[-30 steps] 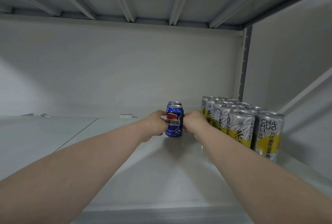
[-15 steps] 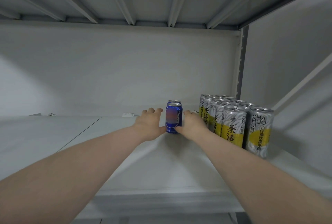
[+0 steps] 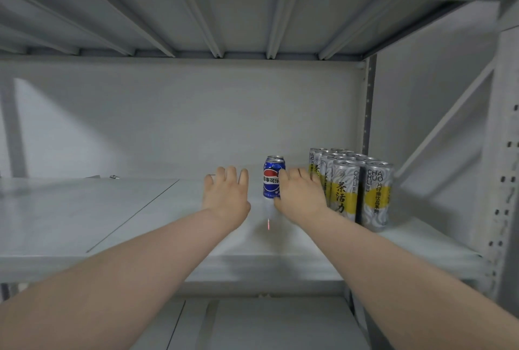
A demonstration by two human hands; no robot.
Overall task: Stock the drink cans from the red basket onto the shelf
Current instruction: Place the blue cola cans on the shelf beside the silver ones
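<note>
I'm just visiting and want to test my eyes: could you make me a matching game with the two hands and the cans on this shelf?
Things: 1 left hand; 2 right hand; 3 front blue can; 4 silver-and-yellow cans.
Places: A far right of the shelf; B between the blue and silver cans; C upright, mid-shelf; D left of the blue can, apart from it.
Pairs: 1-D, 2-B, 3-C, 4-A.

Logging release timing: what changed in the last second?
A second ago both hands gripped the front blue can from its sides. Now the left hand has let go and lies open, clear of it on the left; the right hand has opened too, fingertips perhaps still touching it. The can stays upright on the shelf; the silver-and-yellow cans have not moved.
</note>
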